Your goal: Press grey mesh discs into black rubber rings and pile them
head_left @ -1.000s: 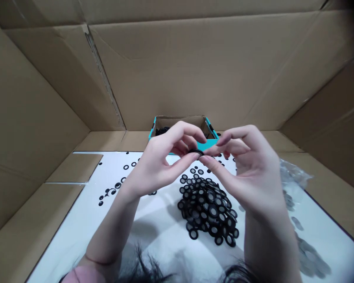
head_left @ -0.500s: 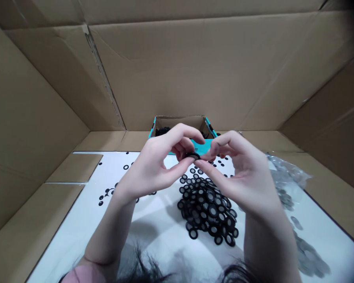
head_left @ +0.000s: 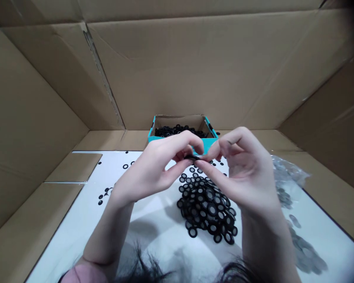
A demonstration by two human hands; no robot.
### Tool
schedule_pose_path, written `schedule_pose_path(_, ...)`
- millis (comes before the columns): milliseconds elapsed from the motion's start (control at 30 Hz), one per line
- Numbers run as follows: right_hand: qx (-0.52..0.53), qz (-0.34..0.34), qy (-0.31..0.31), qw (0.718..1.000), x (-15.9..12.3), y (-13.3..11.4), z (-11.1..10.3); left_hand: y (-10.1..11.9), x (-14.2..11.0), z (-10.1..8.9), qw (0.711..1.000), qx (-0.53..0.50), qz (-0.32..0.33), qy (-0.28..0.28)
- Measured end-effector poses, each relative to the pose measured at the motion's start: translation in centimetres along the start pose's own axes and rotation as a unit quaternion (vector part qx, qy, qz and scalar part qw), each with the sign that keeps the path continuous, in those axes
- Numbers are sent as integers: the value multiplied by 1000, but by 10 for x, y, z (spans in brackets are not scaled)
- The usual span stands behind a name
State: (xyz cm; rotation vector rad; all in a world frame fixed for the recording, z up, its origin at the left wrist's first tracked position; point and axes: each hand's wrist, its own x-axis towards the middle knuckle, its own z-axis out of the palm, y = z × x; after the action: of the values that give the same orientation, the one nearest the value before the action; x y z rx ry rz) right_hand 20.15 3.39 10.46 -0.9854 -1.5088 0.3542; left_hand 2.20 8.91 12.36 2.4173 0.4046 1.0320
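My left hand [head_left: 168, 165] and my right hand [head_left: 242, 169] meet above the white table, both closed on one small black ring [head_left: 192, 157]. Thumb and fingers of each hand pinch its edge, and it appears nearly edge-on, so its centre is hard to see. Just below and nearer to me lies a heap of black rings with pale grey centres [head_left: 208, 208]. Behind my hands stands a teal-edged cardboard box [head_left: 212, 143] with many black pieces [head_left: 179, 129] inside.
Thin translucent discs [head_left: 308, 251] lie in a pile at the right, near a clear plastic bag [head_left: 289, 171]. Loose black pieces [head_left: 100, 197] are scattered on the left of the white tabletop [head_left: 73, 232]. Tall cardboard walls [head_left: 188, 70] enclose the work area.
The ring between my fingers has tilted flatter. My left hand has dropped slightly, showing more of the black pieces in the box, and my right hand's fingers have shifted a little.
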Motion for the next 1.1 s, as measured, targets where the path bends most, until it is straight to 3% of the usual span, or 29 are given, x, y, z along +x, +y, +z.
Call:
schedule_pose_path(167,-39,-10,-59,997,2,-2,-2,-1,1,-2,1000,5,-19,-19)
schedule_pose_path(433,-42,7,-49,998,3,2,-5,-6,2,4,999,-35,-19,11)
schedule_pose_path(633,9,10,-8,1000,-1,3,-2,-3,1,3,1000,-11,0,-18)
schedule_pose_path(733,-1,19,-19,1000,0,2,-2,0,2,1,1000,5,-8,-26)
schedule_pose_path(933,-6,29,-50,998,2,2,-3,0,3,2,997,-46,-21,51)
schedule_pose_path(1100,-20,33,-30,999,2,2,-4,-2,2,4,997,-59,-20,35)
